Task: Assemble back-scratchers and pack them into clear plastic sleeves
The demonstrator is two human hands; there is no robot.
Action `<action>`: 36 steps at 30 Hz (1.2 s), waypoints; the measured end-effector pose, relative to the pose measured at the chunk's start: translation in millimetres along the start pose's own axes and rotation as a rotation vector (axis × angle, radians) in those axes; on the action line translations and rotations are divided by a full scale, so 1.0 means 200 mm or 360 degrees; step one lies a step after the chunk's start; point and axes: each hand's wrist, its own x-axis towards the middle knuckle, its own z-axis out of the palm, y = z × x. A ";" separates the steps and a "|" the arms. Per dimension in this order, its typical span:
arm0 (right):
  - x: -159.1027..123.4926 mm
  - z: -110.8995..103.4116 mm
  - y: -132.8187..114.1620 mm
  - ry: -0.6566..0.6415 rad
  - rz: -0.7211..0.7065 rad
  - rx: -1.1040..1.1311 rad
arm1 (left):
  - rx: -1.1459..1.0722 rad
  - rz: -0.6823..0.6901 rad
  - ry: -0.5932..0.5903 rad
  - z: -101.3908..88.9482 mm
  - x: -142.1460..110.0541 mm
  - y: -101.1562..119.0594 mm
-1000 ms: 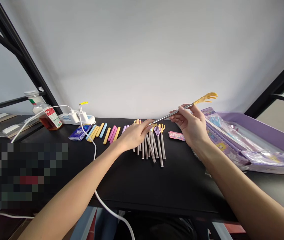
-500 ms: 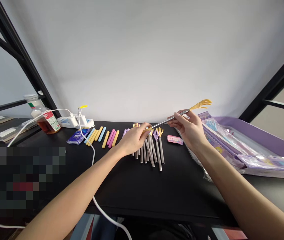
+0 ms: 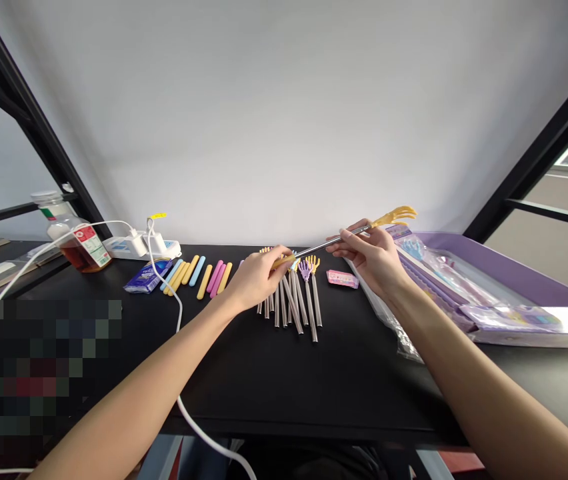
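Left hand [image 3: 259, 279] closed round the yellow grip [image 3: 284, 261] at the near end of a metal-rod scratcher [image 3: 314, 248]; right hand [image 3: 377, 259] pinches the rod just below its yellow, hand-shaped head. Scratcher held aloft, slanting up to the right, above the black worktop [image 3: 344, 387]. Beneath and beside the left hand, a loose cluster of scratchers [image 3: 312, 313], heads toward the wall. Pink packet [image 3: 343, 279] lies right of them; farther right, purple tray [image 3: 519, 267] with plastic-wrapped goods. Leftward: pastel sticks [image 3: 205, 282] in yellow, blue and pink, then a blue packet [image 3: 148, 277], white power strip [image 3: 170, 249] behind it, and a bottle [image 3: 87, 250] of brown liquid.
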 end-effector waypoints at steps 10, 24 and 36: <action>-0.01 0.03 0.06 0.0130 0.0377 0.0334 | 0.0594 0.0564 0.0346 -0.02 -0.02 -0.08; -0.05 0.09 0.12 -0.0249 0.0285 0.0101 | -0.0556 -0.0205 -0.0423 -0.02 0.01 -0.03; 0.03 -0.21 -0.05 -0.0114 -0.0094 -0.0740 | 0.0009 -0.0095 -0.0192 -0.17 0.00 -0.08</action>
